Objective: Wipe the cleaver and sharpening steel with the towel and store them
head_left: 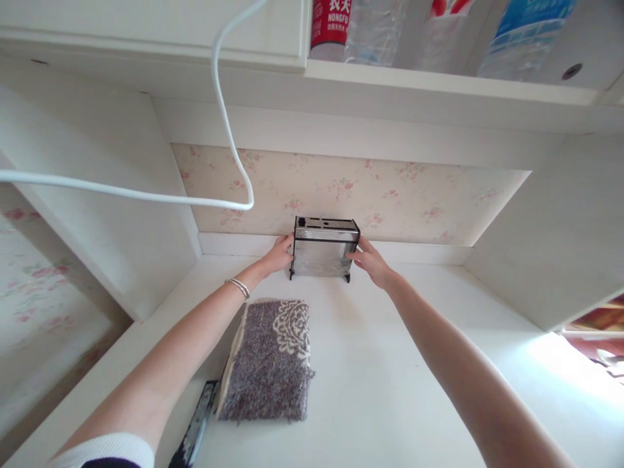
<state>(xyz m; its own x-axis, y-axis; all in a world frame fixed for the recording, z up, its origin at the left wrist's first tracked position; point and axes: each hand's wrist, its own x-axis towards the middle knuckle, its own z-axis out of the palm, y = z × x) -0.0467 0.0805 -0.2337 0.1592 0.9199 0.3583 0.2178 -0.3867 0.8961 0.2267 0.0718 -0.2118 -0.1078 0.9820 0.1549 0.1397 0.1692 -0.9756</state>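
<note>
A small box-shaped device (322,258) with black edges, a slotted silvery top and short black feet stands upright against the back wall. Its front panel looks pale and shiny; I cannot make out exactly what kind of device it is. My left hand (279,254) grips its left side, the fingertips partly hidden behind the edge. On the opposite side, my right hand (371,261) has its thumb at the front and its fingers around the right edge. Nearer to me lies a folded grey-purple mat (268,364) with a cream pattern, below my left hand.
A white cable (224,110) hangs in front on the upper left. Several plastic bottles (375,29) stand on the overhead shelf (439,84). Beside the mat lies a dark, narrow object (197,422). White side panels (550,227) border the white surface (385,390).
</note>
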